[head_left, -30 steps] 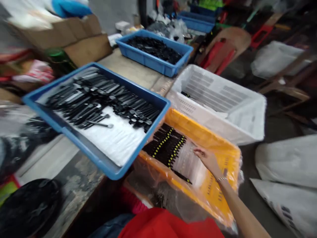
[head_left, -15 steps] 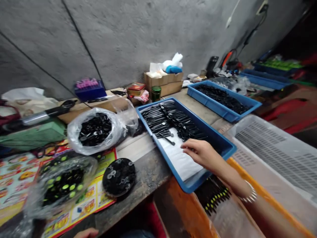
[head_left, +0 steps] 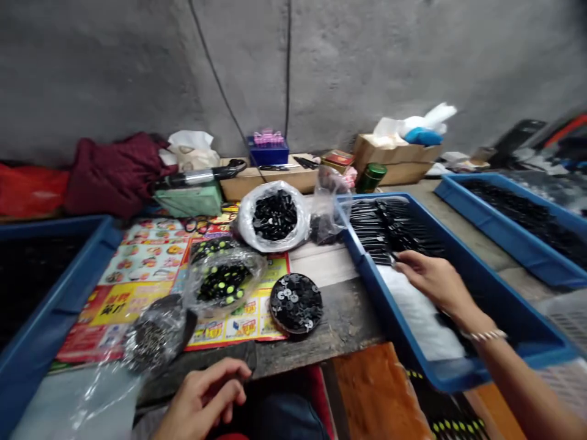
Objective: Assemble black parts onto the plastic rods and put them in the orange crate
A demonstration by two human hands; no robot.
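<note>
Head view: two hands at a desk [head_left: 339,321].
Right hand [head_left: 435,282] curls by black sticks [head_left: 394,232] in a blue tray [head_left: 509,305]; left hand [head_left: 199,397] lies loosely curled.

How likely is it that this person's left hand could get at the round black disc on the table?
Quite likely, it seems. The left hand lies near the table's front edge, and the round black disc sits just ahead to its right. Only a flat dark strip and a printed flyer's corner lie nearby, neither blocking.
</note>
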